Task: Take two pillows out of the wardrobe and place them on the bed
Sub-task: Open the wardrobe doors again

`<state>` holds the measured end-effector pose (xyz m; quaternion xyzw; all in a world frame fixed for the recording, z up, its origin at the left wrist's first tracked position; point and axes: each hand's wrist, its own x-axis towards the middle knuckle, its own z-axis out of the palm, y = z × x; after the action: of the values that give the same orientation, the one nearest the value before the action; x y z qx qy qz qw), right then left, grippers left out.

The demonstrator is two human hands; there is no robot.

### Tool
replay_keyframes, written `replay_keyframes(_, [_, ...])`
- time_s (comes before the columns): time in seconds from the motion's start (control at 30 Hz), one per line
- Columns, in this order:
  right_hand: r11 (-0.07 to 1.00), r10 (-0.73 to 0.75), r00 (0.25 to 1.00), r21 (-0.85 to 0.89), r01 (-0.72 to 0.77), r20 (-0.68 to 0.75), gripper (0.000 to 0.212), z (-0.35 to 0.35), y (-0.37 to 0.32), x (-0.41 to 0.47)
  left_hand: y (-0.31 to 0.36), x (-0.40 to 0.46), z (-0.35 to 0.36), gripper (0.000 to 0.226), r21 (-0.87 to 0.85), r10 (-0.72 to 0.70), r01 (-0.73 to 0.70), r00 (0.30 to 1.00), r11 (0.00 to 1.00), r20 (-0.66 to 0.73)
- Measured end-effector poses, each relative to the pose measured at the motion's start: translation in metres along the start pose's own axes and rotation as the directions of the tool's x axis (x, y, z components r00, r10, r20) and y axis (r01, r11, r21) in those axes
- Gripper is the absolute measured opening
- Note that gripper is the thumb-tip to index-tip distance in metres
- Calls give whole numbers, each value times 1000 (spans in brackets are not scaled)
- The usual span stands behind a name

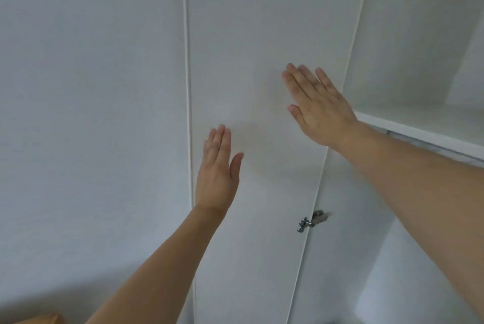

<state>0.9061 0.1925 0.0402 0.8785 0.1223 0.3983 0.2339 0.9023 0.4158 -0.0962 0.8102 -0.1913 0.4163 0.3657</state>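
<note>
A plain white painted wall (89, 114) fills the left side, lit softly and evenly with a bluish-grey cast. At the near left bottom corner shows a small edge of a light orange-brown wooden surface (43, 319); what piece of furniture it belongs to cannot be told.

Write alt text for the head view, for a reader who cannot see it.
Both hands, left and right, reach up with straight fingers, holding nothing, toward an open white wardrobe door. Right of the door are two metal hinges and a white shelf; no pillows show.
</note>
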Motion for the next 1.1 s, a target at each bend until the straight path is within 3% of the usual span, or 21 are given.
replay_keyframes(0.3, [940, 108, 981, -336, -48, 161, 66, -98, 115, -97, 165, -20, 91, 52, -353, 268, -219, 959, 910, 95])
replay_keyframes(0.43, [887, 177, 968, -455, -79, 177, 67, -142, 149, -123, 229, -35, 114, 52, -482, 436, -343, 895, 806, 93])
replay_keyframes(0.63, [716, 347, 913, -689, -111, 213, 60, -195, 182, -147, 289, -44, 132, 51, -713, 572, -351, 816, 607, 86])
replay_keyframes(0.8, [568, 490, 838, -817, -98, 239, 54, -206, 180, -158, 309, -50, 131, 48, -842, 606, -199, 775, 502, 178])
replay_keyframes(0.9, [492, 603, 746, -868, -69, 282, 50, -197, 166, -149, 312, -52, 126, 44, -898, 632, -117, 749, 423, 200])
replay_keyframes(1.03, [396, 736, 613, -917, -46, 287, 48, -184, 149, -146, 311, -50, 130, 36, -923, 582, 187, 730, 336, 359])
replay_keyframes(1.1, [407, 715, 654, -908, -101, 248, 40, -177, 145, -152, 306, -47, 136, 32, -899, 565, 305, 701, 313, 435])
